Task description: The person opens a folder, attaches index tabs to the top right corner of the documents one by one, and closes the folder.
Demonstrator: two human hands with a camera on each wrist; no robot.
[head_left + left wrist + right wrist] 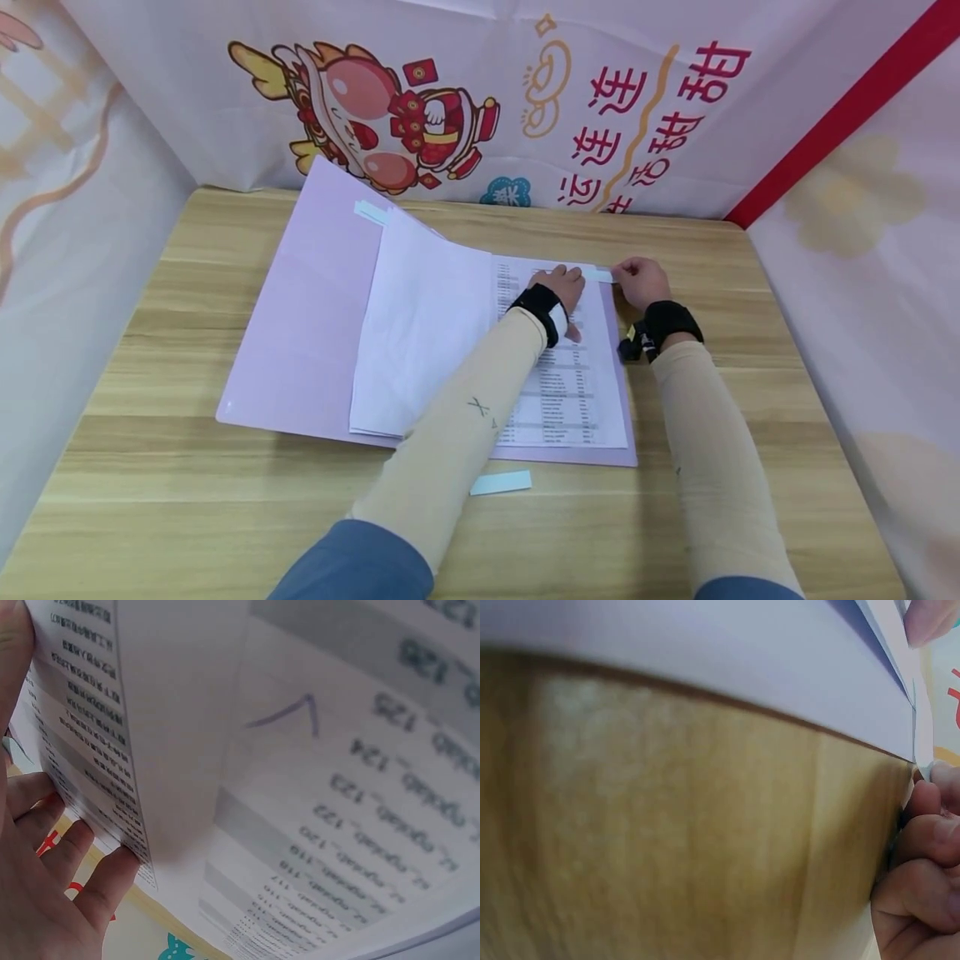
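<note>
A lilac folder [292,317] lies spread on the wooden table, with white sheets [427,317] turned over to the left. On its right side is a printed page [566,400] of rows and grey bands. My left hand [561,287] rests on the upper part of that page, fingers extended; the left wrist view shows the fingers [105,881] touching the paper. At the page's upper right edge my right hand [647,283] pinches the end of a pale blue paper strip [602,276], seen edge-on in the right wrist view. The strip's other end lies over the page.
A similar pale strip [501,482] lies on the table [570,542] below the folder. More pale strips [371,212] show at the top of the turned sheets. A patterned cloth [480,100] hangs behind the table and along both sides.
</note>
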